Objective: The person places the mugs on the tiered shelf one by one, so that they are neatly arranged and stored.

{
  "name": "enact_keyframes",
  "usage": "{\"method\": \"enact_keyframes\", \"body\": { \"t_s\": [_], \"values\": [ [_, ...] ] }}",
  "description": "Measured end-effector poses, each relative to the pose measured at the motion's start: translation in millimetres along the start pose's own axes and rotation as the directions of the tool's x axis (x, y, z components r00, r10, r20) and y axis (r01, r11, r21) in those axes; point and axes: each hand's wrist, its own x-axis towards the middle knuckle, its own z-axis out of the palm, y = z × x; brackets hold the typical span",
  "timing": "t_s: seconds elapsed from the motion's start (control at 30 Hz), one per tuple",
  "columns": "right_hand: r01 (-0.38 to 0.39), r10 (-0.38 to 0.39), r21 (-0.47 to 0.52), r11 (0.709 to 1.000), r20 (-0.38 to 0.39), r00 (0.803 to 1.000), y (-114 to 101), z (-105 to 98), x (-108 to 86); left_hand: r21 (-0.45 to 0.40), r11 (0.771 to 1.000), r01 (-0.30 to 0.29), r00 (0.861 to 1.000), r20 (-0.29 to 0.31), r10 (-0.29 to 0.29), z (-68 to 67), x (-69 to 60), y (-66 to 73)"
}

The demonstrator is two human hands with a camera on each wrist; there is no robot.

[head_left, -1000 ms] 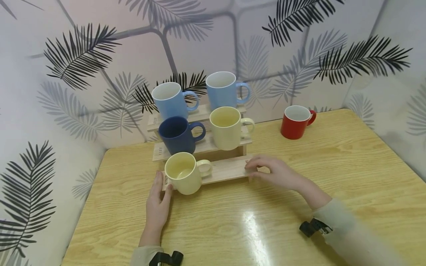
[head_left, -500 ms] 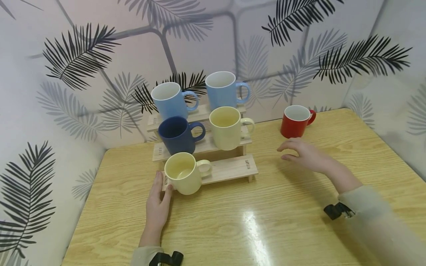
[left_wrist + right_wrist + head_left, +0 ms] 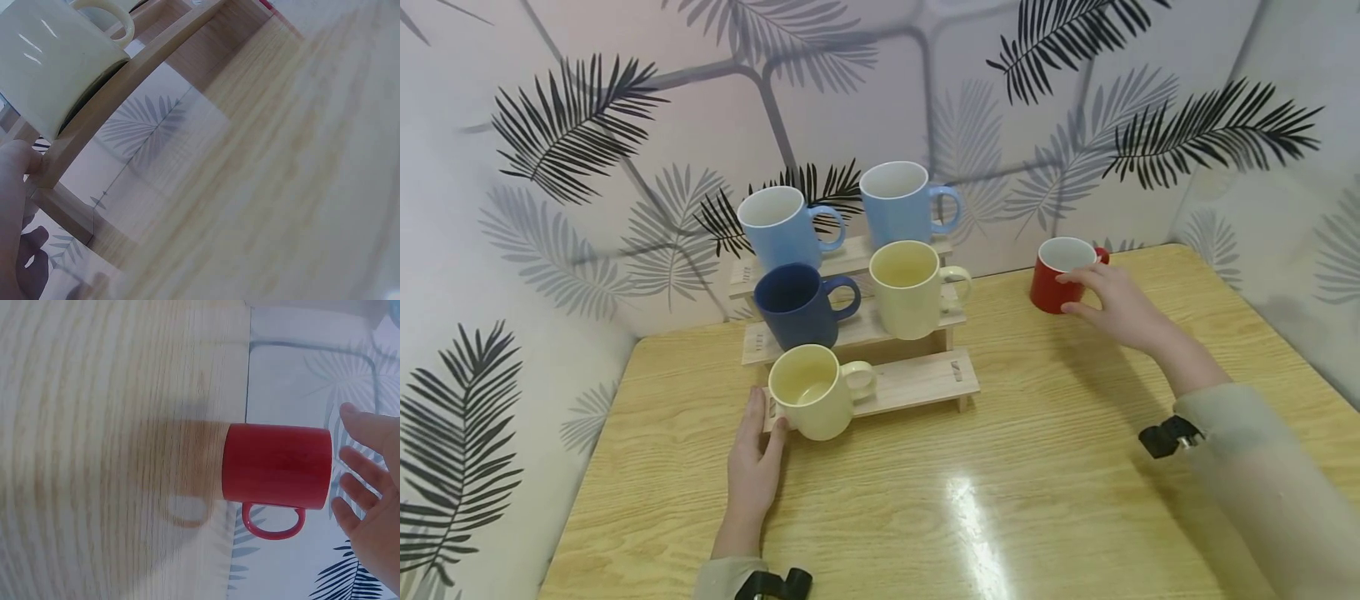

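Observation:
My left hand (image 3: pixel 756 468) holds the left end of the bottom step of a wooden tiered rack (image 3: pixel 917 382). Its thumb (image 3: pixel 24 156) is on the step's corner, and its fingers lie along the end. Just beside that hand, a pale yellow mug (image 3: pixel 812 392) stands on the step. Over at the right, my right hand (image 3: pixel 1116 304) is at a red mug (image 3: pixel 1049 292) with white inside. In the right wrist view the fingers (image 3: pixel 357 490) are spread and relaxed by the red mug's rim, with a small gap between. The mug stands upright on the table.
On the rack's middle step stand a dark blue mug (image 3: pixel 797 308) and another yellow mug (image 3: pixel 907 292). Two light blue mugs, a left one (image 3: pixel 782 233) and a right one (image 3: pixel 897 208), are on the top step. Leaf-patterned wall covering (image 3: pixel 985 142) rises behind the wood-grain table (image 3: pixel 880 500).
My right hand has left the right end of the bottom step and moved right and back to the red mug. The left hand has stayed on the rack.

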Motion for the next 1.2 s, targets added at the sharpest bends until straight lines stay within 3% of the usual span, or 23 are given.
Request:
{"method": "enact_keyframes", "body": {
  "t_s": [0.17, 0.4, 0.57, 0.67, 0.87, 1.07, 1.2],
  "values": [
    [-0.031, 0.032, 0.004, 0.999, -0.106, 0.994, 9.7, 0.7, 9.4, 0.003, 1.000, 0.004, 1.000, -0.006, -0.004, -1.4, -0.6, -0.5],
    [-0.154, 0.147, -0.046, 0.987, -0.114, 0.982, 33.9, -1.4, 22.5, 0.006, 1.000, 0.018, 1.000, 0.002, -0.018, -2.2, -0.2, -3.9],
    [-0.173, 0.167, -0.117, 0.978, -0.059, 0.984, 50.4, -9.8, 25.9, -0.002, 1.000, 0.005, 1.000, -0.003, -0.005, -1.0, -0.7, -2.9],
    [-0.157, 0.157, -0.112, 0.981, -0.013, 0.988, 56.9, -15.3, 27.6, -0.002, 1.000, 0.002, 1.000, -0.005, -0.002, -0.2, -1.0, -3.1],
    [-0.105, 0.106, -0.047, 0.993, 0.027, 0.994, 68.2, -20.9, 29.7, -0.006, 1.000, 0.006, 1.000, 0.000, -0.006, 1.3, -0.3, -4.7],
    [-0.185, 0.181, 0.041, 0.982, 0.090, 0.979, 74.4, -19.7, 29.2, -0.014, 1.000, 0.002, 1.000, -0.003, -0.002, 1.0, 0.3, -4.9],
    [-0.182, 0.175, 0.066, 0.981, 0.102, 0.979, 76.7, -17.9, 29.0, -0.013, 1.000, 0.003, 1.000, -0.005, -0.003, 0.8, 0.5, -3.0]
  ]
}}
